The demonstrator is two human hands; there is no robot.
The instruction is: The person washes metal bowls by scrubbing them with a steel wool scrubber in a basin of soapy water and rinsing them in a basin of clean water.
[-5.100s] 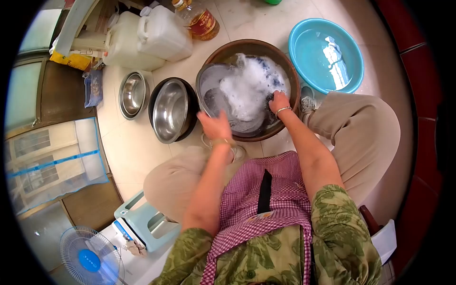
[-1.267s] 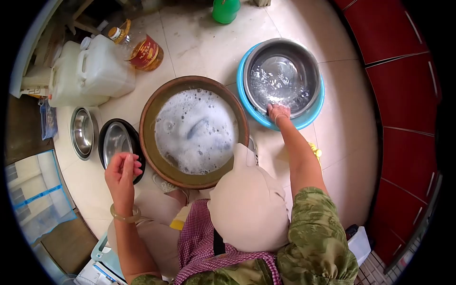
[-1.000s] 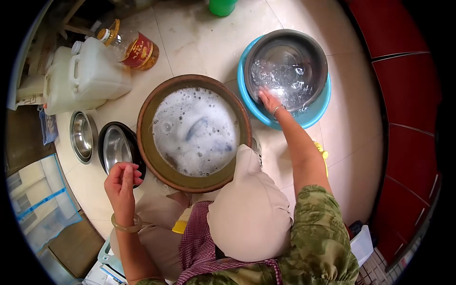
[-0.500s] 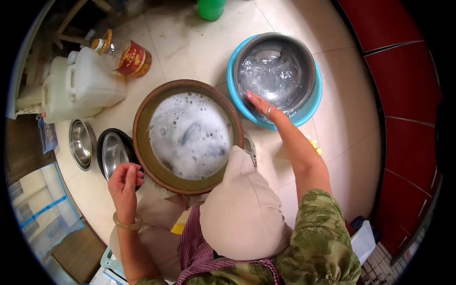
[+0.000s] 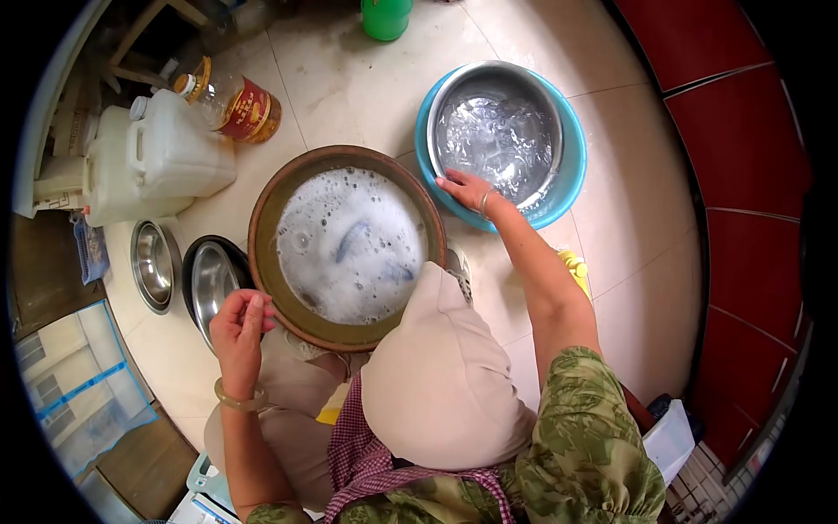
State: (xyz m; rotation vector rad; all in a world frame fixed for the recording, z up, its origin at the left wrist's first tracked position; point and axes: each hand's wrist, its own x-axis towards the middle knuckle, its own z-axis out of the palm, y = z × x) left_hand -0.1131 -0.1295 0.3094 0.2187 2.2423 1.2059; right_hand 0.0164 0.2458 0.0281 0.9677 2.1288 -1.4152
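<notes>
My right hand (image 5: 465, 190) grips the near-left rim of a metal basin (image 5: 557, 162) with clear, rippling water in it. The metal basin sits inside a wider blue plastic basin (image 5: 574, 166). Loosely curled, my left hand (image 5: 240, 327) hovers near the left edge of a brown tub (image 5: 258, 229), with nothing visible in its fingers. White suds cover most of the tub's water, and a bluish, blurry shape shows through the foam. Just beyond my left hand, a steel bowl (image 5: 212, 284) leans inside a black-rimmed one.
Another steel bowl (image 5: 153, 266) leans at the left. Behind it are white plastic jugs (image 5: 179, 144) and an oil bottle (image 5: 249, 112). A green bucket (image 5: 386, 19) stands at the top, red cabinets (image 5: 742, 148) line the right, and a yellow bottle (image 5: 574, 266) lies behind my right forearm.
My right hand has gone from flat against the metal basin's inner wall to its rim. The basin's tilt has changed and its water ripples differently. My left hand has shifted slightly right.
</notes>
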